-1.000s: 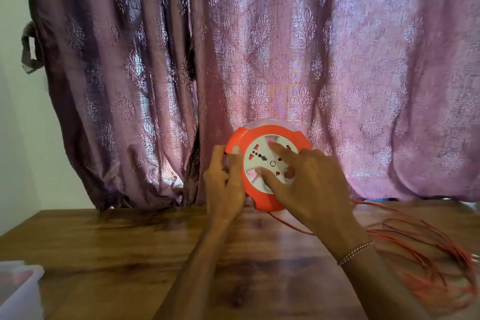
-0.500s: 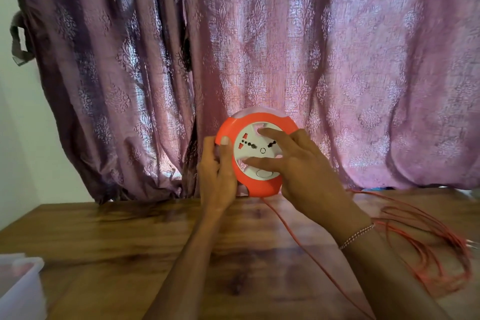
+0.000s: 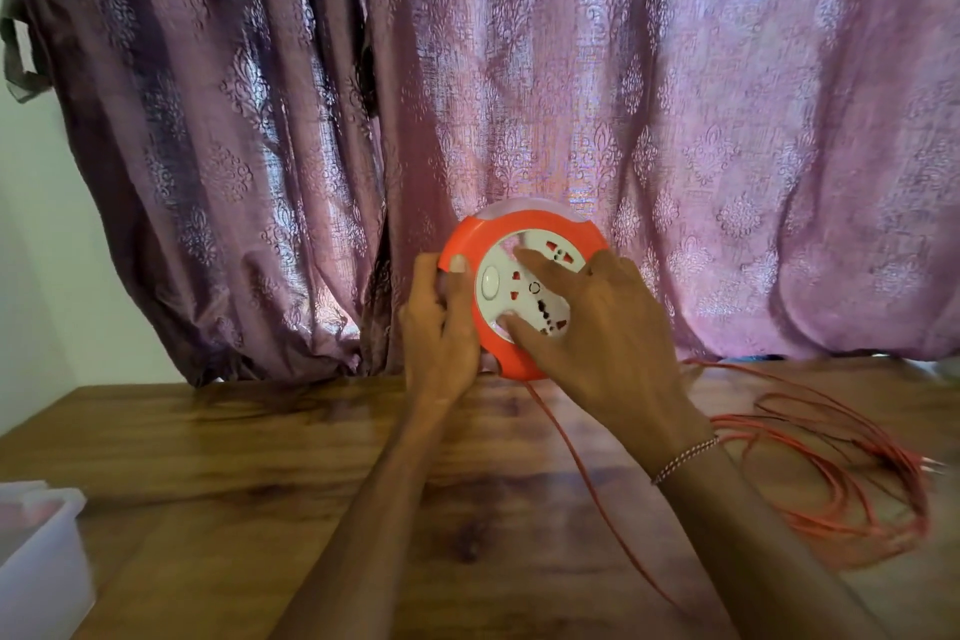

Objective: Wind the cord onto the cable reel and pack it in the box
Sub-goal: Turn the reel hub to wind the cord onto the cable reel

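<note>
Cable reel (image 3: 519, 244) held upright above far edge of surface (image 3: 218, 463), close before curtain (image 3: 727, 120). Left hand (image 3: 439, 327) grips reel's left rim, thumb lying on orange face. Right hand (image 3: 597, 327) spread over white socket plate, fingertips pressing on it. Cord (image 3: 587, 478) runs from reel bottom toward near edge, then loose loops lie at right side, near right edge. White box (image 3: 36, 561) at near-left corner, well apart from reel; bare wood between.
</note>
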`<action>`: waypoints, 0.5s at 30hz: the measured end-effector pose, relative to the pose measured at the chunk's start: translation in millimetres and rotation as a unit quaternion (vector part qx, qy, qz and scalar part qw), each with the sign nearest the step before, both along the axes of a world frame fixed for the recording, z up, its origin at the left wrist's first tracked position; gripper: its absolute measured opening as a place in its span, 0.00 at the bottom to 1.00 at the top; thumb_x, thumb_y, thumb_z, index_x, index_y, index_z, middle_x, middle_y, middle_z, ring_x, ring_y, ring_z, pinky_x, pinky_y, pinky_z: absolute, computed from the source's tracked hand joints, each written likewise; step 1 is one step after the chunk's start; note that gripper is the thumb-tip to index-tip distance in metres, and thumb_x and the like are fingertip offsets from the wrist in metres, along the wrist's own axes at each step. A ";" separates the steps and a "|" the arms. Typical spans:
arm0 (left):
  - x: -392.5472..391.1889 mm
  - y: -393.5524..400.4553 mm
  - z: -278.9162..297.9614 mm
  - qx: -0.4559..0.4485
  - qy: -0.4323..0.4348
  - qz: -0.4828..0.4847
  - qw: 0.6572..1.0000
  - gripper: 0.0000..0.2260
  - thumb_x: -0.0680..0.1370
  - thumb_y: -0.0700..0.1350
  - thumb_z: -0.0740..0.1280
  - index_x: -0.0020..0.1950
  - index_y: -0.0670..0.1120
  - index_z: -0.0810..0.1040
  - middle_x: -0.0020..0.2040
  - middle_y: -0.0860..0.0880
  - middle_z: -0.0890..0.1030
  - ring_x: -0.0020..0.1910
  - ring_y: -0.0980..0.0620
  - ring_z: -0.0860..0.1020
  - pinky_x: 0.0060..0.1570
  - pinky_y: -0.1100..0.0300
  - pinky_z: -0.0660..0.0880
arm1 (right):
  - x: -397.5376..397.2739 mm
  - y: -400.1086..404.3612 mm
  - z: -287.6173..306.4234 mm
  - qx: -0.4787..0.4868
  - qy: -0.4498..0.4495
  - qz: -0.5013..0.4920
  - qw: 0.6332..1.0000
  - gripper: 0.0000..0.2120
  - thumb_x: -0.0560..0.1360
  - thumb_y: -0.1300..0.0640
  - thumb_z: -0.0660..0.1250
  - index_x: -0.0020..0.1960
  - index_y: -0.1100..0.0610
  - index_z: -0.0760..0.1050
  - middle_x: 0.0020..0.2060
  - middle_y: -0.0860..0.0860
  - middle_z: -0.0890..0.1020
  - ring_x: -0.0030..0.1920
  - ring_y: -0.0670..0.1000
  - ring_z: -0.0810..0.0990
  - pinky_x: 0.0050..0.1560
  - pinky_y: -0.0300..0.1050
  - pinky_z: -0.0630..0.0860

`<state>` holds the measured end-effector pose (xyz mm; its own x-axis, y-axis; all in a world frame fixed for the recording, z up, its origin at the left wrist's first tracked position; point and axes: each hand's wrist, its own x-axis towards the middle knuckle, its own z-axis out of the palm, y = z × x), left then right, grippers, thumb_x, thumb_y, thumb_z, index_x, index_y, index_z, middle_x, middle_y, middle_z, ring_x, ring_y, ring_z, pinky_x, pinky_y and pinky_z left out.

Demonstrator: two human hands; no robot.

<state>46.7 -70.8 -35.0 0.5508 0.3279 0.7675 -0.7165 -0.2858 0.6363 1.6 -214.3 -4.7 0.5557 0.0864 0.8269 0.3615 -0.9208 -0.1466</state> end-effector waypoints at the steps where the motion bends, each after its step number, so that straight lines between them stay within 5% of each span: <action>1: 0.0 0.3 0.3 -0.002 -0.002 0.000 1.000 0.18 0.82 0.59 0.56 0.49 0.45 0.73 0.40 0.47 0.79 0.31 0.62 0.76 0.33 0.59 0.72 | 0.3 0.5 0.4 0.008 0.005 -0.004 1.000 0.29 0.70 0.34 0.65 0.70 0.38 0.69 0.45 0.55 0.78 0.49 0.58 0.75 0.45 0.50 0.75; 4: 0.7 1.8 1.3 -0.010 -0.005 0.005 1.000 0.18 0.82 0.58 0.57 0.48 0.43 0.72 0.40 0.50 0.80 0.33 0.63 0.76 0.32 0.62 0.73 | -0.9 -0.2 3.7 0.005 0.016 0.020 1.000 0.26 0.75 0.37 0.64 0.70 0.42 0.70 0.44 0.53 0.79 0.50 0.57 0.74 0.45 0.50 0.75; 9: 4.0 3.4 0.5 -0.012 -0.002 0.008 1.000 0.14 0.84 0.55 0.57 0.48 0.46 0.73 0.38 0.64 0.81 0.35 0.66 0.77 0.32 0.73 0.70 | -3.5 -12.4 12.9 -0.029 -0.047 0.113 0.992 0.14 0.75 0.62 0.65 0.57 0.53 0.83 0.50 0.54 0.79 0.51 0.58 0.72 0.47 0.54 0.74; 11: 3.9 3.4 0.3 -0.013 -0.009 0.004 1.000 0.16 0.83 0.56 0.57 0.48 0.45 0.73 0.38 0.64 0.81 0.35 0.66 0.78 0.32 0.74 0.70 | -4.3 -16.9 15.0 -0.082 -0.041 0.141 0.986 0.17 0.72 0.62 0.59 0.50 0.51 0.84 0.58 0.52 0.80 0.54 0.58 0.72 0.49 0.51 0.74; 15: 4.6 2.2 -0.6 -0.017 -0.014 -0.008 1.000 0.18 0.82 0.59 0.57 0.49 0.45 0.74 0.38 0.62 0.81 0.34 0.65 0.78 0.31 0.71 0.72 | -4.1 -16.2 14.5 -0.128 0.013 0.134 0.983 0.26 0.66 0.69 0.70 0.53 0.42 0.83 0.67 0.50 0.76 0.57 0.58 0.70 0.55 0.54 0.74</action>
<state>51.3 -68.7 -35.6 0.5356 0.3456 0.7706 -0.7380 -0.2520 0.6260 -2.5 -230.5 9.8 0.5051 0.4357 0.7450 0.5951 -0.8010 0.0651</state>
